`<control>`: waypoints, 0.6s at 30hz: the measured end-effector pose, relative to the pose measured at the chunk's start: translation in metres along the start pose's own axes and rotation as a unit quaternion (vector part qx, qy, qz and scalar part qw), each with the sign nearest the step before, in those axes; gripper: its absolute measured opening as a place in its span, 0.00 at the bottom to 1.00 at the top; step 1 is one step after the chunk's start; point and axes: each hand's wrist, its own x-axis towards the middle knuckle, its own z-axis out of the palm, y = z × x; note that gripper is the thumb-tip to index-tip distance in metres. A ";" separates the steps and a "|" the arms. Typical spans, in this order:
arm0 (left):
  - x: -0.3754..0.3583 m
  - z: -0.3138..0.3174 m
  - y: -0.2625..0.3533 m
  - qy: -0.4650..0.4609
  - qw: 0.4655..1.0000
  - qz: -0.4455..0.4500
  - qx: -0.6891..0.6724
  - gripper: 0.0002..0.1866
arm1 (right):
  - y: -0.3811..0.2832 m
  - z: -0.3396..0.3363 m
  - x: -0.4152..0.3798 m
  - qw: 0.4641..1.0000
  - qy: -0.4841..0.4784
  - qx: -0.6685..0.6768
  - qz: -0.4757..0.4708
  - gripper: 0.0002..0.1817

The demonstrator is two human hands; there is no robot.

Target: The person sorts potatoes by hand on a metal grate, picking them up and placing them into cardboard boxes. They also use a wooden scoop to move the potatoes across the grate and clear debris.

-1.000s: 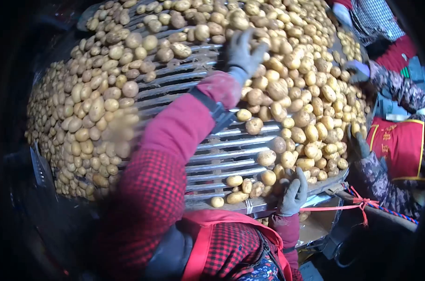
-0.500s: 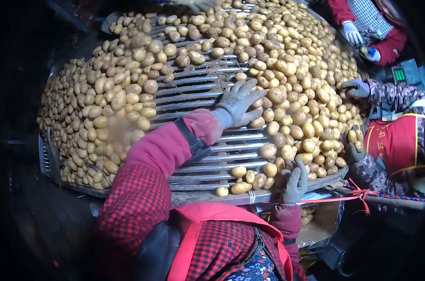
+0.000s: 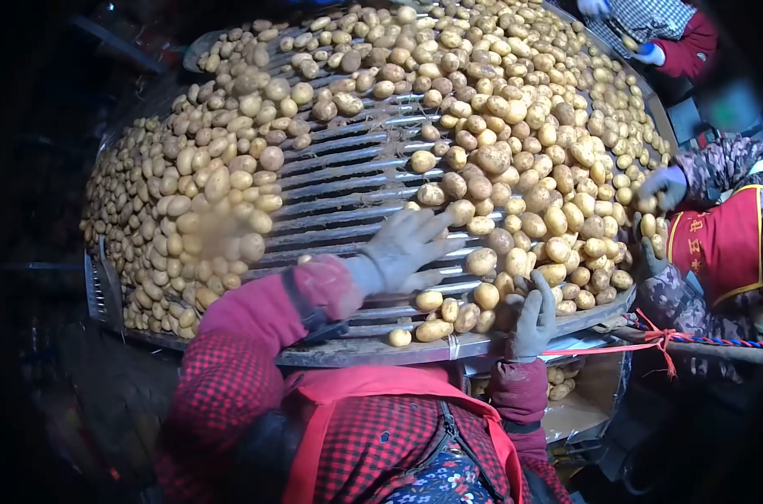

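My left hand [image 3: 402, 250], in a grey work glove, reaches over the metal bars of the sorting table [image 3: 331, 210]. Its fingers are spread, with the tips close to the left edge of the potato pile [image 3: 516, 181], and it grips nothing. At the table's near edge, my right hand [image 3: 533, 323], also gloved, curls around a dark brownish potato [image 3: 507, 314], which its fingers partly hide. Several loose potatoes [image 3: 434, 330] lie on the bars between my hands.
More potatoes [image 3: 188, 193] cover the left side. A co-worker's gloved hands [image 3: 665, 186] handle potatoes at the right edge; another person's sleeve [image 3: 688, 46] shows beyond. Below my right hand stands a cardboard box [image 3: 575, 412] with potatoes. A red cord [image 3: 663, 338] is tied at right.
My left hand has moved nearer to me and slightly left across the bars, and some potatoes now lie farther left. My right hand keeps its place. The co-worker's upper hand has shifted.
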 end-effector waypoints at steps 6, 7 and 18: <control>-0.109 -0.111 -0.084 0.191 0.923 -0.313 0.115 0.27 | -0.018 0.001 0.002 0.999 0.008 -0.001 0.046 0.21; -0.120 -0.150 -0.069 0.298 0.844 -0.429 -0.121 0.23 | -0.027 0.001 0.004 0.995 0.006 0.021 0.099 0.20; -0.398 -0.214 -0.253 0.316 0.730 -0.585 0.155 0.34 | -0.131 0.124 0.189 0.970 -0.106 -0.145 -0.163 0.16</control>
